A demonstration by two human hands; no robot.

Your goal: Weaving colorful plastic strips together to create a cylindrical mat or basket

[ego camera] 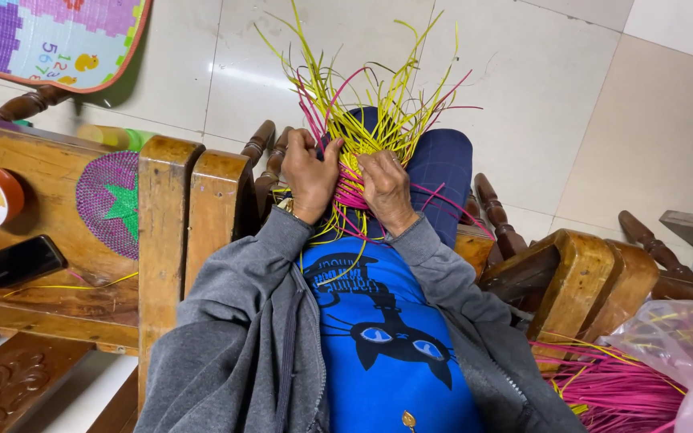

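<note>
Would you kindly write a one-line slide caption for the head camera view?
Seated on a wooden chair, left hand and right hand grip a half-woven piece of yellow and pink strips.

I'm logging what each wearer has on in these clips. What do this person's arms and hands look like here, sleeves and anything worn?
Both arms are in long grey sleeves of an open zip-up jacket, reaching to the wrists. The left hand and right hand are bare, without gloves. A gold-coloured band, perhaps a watch or bracelet, shows at the left wrist.
</note>
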